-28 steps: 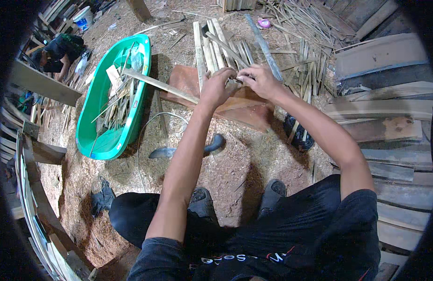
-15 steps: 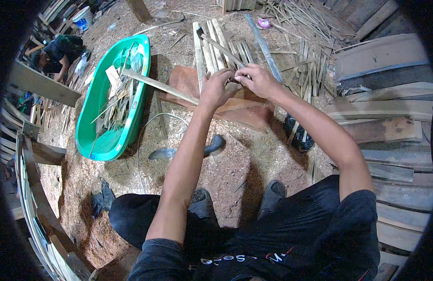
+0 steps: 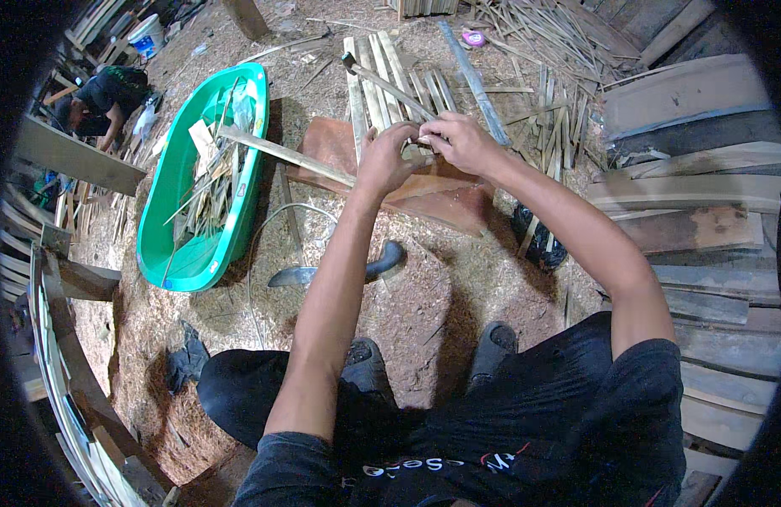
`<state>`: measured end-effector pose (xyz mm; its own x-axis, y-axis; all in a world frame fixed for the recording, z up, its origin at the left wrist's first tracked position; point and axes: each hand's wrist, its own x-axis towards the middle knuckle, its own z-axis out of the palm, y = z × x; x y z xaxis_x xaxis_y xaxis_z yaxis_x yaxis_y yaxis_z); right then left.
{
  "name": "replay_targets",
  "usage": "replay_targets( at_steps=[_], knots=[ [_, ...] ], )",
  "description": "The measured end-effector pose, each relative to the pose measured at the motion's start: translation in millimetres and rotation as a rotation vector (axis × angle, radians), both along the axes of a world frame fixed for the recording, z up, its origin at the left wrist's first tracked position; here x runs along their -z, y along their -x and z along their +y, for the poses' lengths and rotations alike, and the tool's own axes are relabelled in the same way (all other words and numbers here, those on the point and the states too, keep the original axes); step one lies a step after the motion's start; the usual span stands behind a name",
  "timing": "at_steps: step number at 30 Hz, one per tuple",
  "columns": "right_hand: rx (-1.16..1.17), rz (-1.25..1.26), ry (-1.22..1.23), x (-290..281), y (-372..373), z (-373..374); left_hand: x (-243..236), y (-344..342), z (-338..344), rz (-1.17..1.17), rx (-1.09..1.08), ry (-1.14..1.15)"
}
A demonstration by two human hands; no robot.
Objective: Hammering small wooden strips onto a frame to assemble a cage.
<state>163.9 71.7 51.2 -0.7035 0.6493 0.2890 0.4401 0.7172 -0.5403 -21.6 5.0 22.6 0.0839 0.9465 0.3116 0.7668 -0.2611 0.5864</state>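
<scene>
Right hand (image 3: 462, 142) closed on the handle end of a hammer-like tool (image 3: 395, 89), its dark head out beyond the grip to the left! Left hand (image 3: 384, 156) curls in just beside those fingertips; whether it pinches anything, I can't tell. Beneath the hands, a reddish-brown board (image 3: 454, 207); just past them, pale slats (image 3: 378, 80); well left, a green tub (image 3: 206, 266).

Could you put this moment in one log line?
left hand: fingers bent, grip unclear | right hand: holding long-handled tool | beneath hands: reddish-brown slab | left: green tub, wood scraps inside
</scene>
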Motion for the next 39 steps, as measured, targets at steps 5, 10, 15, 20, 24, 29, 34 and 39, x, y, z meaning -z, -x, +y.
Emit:
replay_targets(
  at_steps=[5, 10, 15, 20, 24, 29, 34, 39],
  knots=[
    [0.002, -0.015, -0.021, -0.2, -2.6, 1.6, -3.9, -2.1, -0.8, -0.015, 0.041, 0.021],
    [-0.016, -0.022, -0.002, -4.7, 0.0, -1.0, 1.9, 6.0, 2.0, -0.086, 0.043, 0.071],
    [-0.011, 0.004, -0.068, 0.8, 1.5, -1.3, 8.1, 5.8, 11.6, -0.348, 0.029, 0.058],
    [0.013, 0.018, -0.081, 1.6, 2.2, -2.8, 2.2, -3.2, 8.3, -0.194, -0.004, -0.103],
    [-0.006, 0.041, 0.016, -2.6, 2.3, -4.0, 4.4, -0.4, 8.0, -0.136, -0.003, -0.185],
    [0.13, 0.236, 0.244, -18.3, -4.0, -12.4, 3.5, -1.7, 6.2, -0.12, -0.032, -0.195],
    [0.179, -0.055, 0.185, -47.5, -41.8, -25.0, 8.3, 0.5, 7.0, -0.148, -0.008, -0.176],
    [0.127, -0.067, 0.249, -83.4, -77.9, -82.2, 10.2, 1.5, 8.6, -0.138, -0.006, -0.222]
  ],
)
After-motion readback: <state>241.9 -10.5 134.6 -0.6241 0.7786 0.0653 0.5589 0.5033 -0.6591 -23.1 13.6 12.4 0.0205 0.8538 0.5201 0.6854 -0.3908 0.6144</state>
